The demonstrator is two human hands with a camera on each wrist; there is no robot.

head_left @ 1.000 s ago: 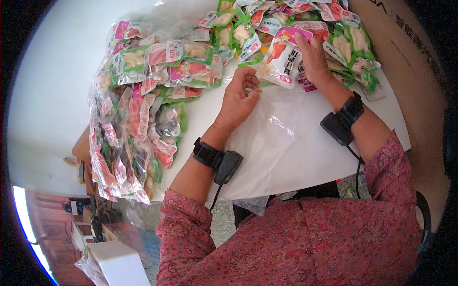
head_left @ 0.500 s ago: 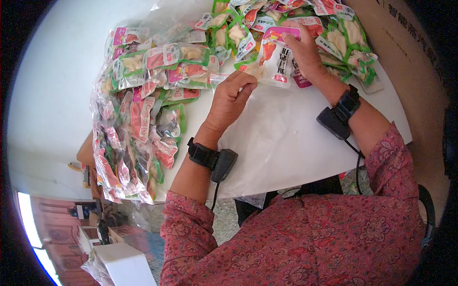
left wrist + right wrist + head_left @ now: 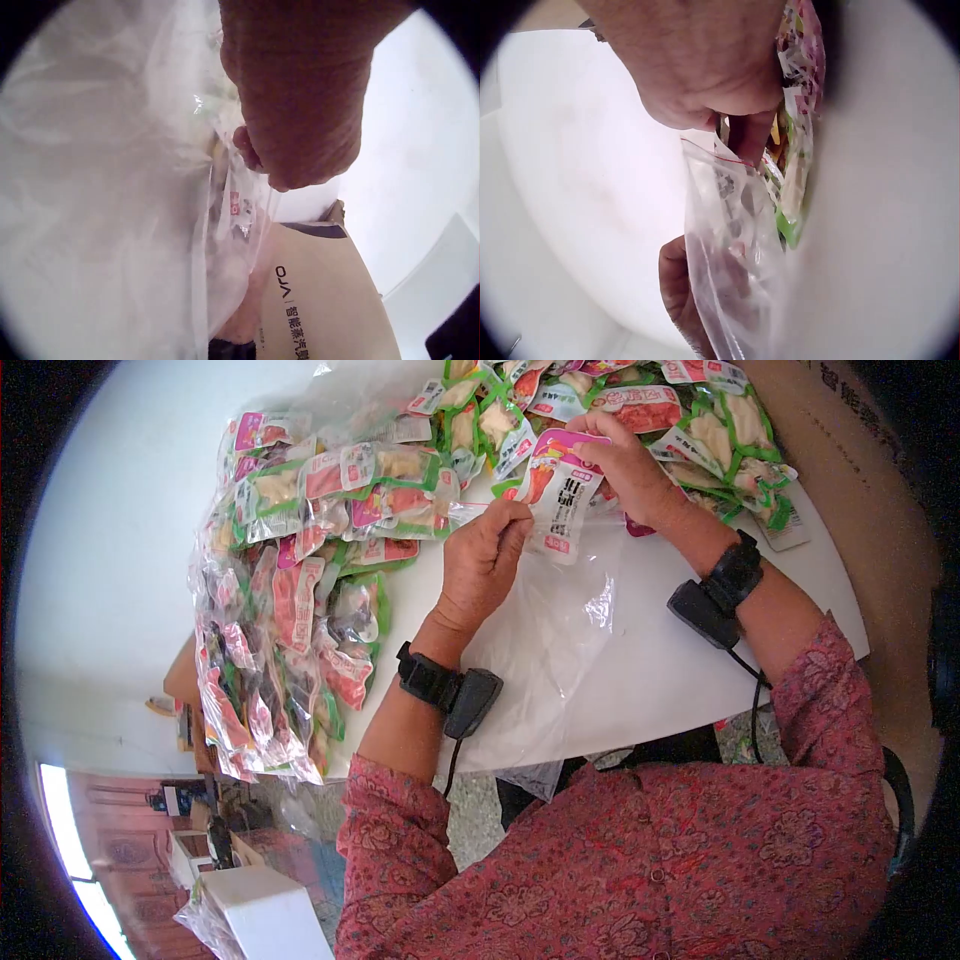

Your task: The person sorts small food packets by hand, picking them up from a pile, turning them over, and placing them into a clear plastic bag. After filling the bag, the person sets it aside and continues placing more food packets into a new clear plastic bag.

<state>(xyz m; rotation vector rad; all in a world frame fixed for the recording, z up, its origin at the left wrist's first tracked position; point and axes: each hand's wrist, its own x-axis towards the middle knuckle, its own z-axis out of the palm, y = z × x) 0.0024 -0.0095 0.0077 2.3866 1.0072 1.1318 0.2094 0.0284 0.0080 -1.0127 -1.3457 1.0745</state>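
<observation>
My right hand (image 3: 640, 480) pinches the top of a white and purple snack packet (image 3: 568, 495) printed with a red picture and dark lettering. In the right wrist view its lower part is inside a clear zip bag (image 3: 731, 225) with a red line along the mouth. My left hand (image 3: 480, 560) grips the bag's edge at the mouth, fingers curled in. From there the clear plastic hangs down over the white table (image 3: 660, 680). Seen from the left wrist, the bag (image 3: 112, 187) fills the left side, and the packet shows through it.
A large clear bag full of snack packets (image 3: 290, 600) lies on the left of the table. Loose snack packets (image 3: 720, 440) are heaped at the back right. A brown cardboard box (image 3: 850, 510) stands beyond the table's right edge. A white box (image 3: 265, 915) is at lower left.
My right hand has moved left and slightly down with the packet, now overlapping the bag's mouth. My left hand has shifted slightly left, its fingers closing on the bag's edge.
</observation>
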